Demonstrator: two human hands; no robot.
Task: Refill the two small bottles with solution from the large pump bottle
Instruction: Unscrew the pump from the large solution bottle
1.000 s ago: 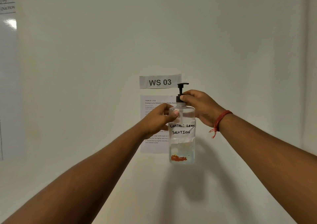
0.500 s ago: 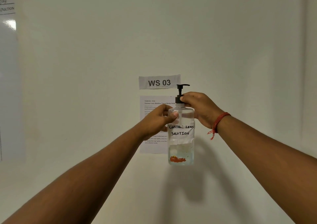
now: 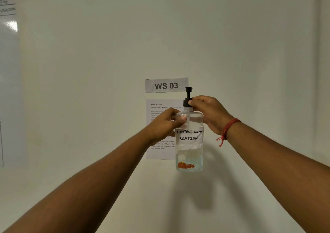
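A large clear plastic pump bottle (image 3: 189,143) with a black pump head is held upright in front of a pale wall (image 3: 89,72), raised off any surface. Its white label reads "CONTACT LENS SOLUTION" in handwriting, and a shallow layer of clear liquid sits in its bottom part, above an orange sticker. The left hand (image 3: 165,123) grips the bottle's shoulder from the left, fingers curled round it and the thumb pressed on the front. The right hand (image 3: 209,113) pinches the black collar (image 3: 186,103) at the base of the pump between thumb and fingers; a red thread bracelet (image 3: 227,130) circles that wrist. Behind the bottle, a paper sign reading "WS 03" (image 3: 166,84) and a printed instruction sheet (image 3: 159,107) are stuck to the wall
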